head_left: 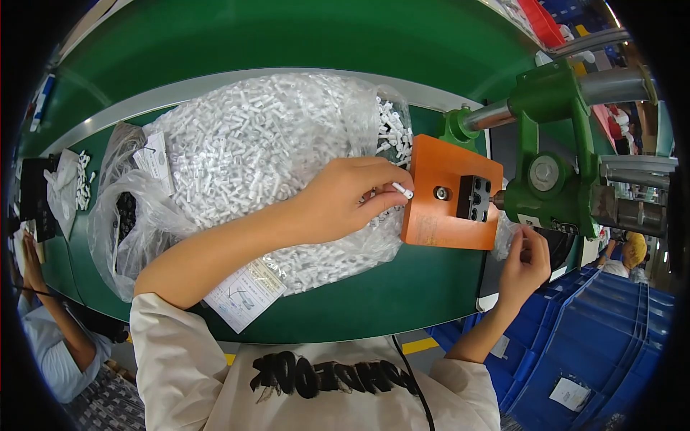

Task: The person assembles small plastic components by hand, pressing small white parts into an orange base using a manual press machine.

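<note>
White and small, one cylindrical part (403,190) is clamped between the thumb and fingertips of the left hand (348,197), one end projecting beyond the grip toward the orange plate (422,169). It sits at the plate's left edge; contact cannot be confirmed. Right hand (528,262) has its fingers curled in near the green press (545,129); whether they hold anything cannot be told. Plate: one, flat, smooth, rectangular, with one round metal-lined hole (441,193). One black block (474,197), pierced by several holes, stands on it. Press: one, painted, with one large bolt head (544,173) visible. One large bag (359,108) of clear, wrinkled film is filled with similar white pieces (251,158), too numerous to count. Two paper slips (244,296) lie at the bag, one toward its left end, one along its near edge.
</note>
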The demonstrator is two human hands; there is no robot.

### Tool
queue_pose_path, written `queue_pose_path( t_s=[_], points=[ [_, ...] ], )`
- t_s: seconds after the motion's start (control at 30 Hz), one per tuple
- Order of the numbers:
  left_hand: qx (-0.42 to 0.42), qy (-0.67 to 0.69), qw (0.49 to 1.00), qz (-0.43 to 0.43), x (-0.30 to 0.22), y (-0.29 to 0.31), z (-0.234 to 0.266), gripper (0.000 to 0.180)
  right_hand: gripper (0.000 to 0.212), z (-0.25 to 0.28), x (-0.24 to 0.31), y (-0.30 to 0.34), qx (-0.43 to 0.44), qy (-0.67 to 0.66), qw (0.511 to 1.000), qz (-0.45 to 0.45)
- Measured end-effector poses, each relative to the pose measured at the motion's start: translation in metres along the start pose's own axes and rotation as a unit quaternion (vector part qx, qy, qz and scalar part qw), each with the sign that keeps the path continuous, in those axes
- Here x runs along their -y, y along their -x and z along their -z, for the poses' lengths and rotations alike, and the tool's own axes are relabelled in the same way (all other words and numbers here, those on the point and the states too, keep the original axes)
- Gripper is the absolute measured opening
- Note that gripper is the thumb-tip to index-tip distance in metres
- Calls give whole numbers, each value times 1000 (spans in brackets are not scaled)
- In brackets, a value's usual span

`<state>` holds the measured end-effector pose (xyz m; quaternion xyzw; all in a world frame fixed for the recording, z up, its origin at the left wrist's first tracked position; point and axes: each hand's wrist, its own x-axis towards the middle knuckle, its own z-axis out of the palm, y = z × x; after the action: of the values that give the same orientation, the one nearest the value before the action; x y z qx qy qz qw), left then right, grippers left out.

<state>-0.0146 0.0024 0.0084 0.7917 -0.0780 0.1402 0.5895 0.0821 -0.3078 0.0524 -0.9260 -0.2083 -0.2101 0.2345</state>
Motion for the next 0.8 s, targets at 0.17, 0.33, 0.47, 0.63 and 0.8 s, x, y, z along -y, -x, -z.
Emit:
queue_pose_path(
  t_s=[0.17, 0.33, 0.47, 0.63, 0.8],
  points=[
    [9, -12, 1000, -1, -1, -1, 0, 16, 9, 10, 32, -1, -112, -42, 991, 52],
    [16, -17, 1000, 0, -3, -1, 1, 16, 20, 5, 98, 10, 16, -191, 959, 211],
    [1, -44, 999, -7, -5, -1, 3, 18, 24, -29, 137, -8, 122, -232, 914, 308],
    [-68, -77, 994, -34, 5, -1, 1, 20, 31, -82, 136, -15, 98, -210, 912, 337],
    [-79, -111, 990, -35, 10, 2, 0, 17, 29, -86, 132, -11, 56, -198, 931, 301]
  ],
)
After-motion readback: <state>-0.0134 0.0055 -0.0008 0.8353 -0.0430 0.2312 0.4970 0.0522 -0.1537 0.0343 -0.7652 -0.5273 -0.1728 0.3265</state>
